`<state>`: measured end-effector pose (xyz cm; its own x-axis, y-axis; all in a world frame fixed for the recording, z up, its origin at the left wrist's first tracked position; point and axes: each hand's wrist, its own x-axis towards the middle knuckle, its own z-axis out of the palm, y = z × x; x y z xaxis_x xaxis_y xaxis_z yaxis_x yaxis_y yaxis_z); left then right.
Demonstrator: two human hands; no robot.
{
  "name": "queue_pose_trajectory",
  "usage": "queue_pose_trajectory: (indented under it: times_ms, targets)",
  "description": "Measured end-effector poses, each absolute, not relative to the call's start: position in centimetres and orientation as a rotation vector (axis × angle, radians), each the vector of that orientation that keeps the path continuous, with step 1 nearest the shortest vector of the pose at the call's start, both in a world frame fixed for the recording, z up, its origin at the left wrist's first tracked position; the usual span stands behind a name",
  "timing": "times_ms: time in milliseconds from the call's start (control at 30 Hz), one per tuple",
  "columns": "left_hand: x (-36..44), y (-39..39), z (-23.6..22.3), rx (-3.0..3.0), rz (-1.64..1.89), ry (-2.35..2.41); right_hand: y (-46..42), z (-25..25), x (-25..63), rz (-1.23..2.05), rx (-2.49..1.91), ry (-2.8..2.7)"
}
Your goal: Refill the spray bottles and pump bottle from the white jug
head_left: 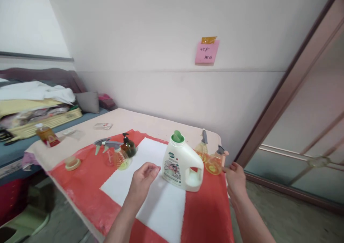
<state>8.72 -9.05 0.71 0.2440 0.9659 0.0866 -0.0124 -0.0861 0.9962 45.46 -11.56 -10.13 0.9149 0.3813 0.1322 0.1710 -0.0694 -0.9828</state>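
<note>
My left hand (145, 178) hovers over the white sheet, just left of a pale green detergent jug (174, 168). Its fingers are loosely bent, with nothing visible in them. At the table's right edge is my right hand (236, 178), its fingertips at the side of a clear spray bottle (214, 164) with yellowish contents and a dark and orange trigger head. Whether they touch it is hard to tell. A second spray bottle (202, 148) with a grey head stands behind, partly hidden by the jug. The jug is upright with a green piece in its mouth.
The white sheet (163, 207) lies on a red cloth (80, 185). Left of it are a dark pump bottle (129, 147), another clear bottle (120, 159), grey trigger heads (103, 142) and a tape roll (72, 163). An amber bottle (47, 135) stands far left. A wall borders the table behind.
</note>
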Motion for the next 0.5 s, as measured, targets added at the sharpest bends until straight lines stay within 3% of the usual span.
queue_pose_trajectory:
  times_ms: [300, 500]
  targets:
    - [6.3, -6.3, -0.2, 1.237, 1.311, 1.141, -14.3, -3.2, 41.9, 0.257, -1.389, -0.316]
    - [3.1, -3.7, -1.5, 1.015, 1.546, 1.333, -15.6, -0.5, 39.5, 0.296, -1.451, -0.425]
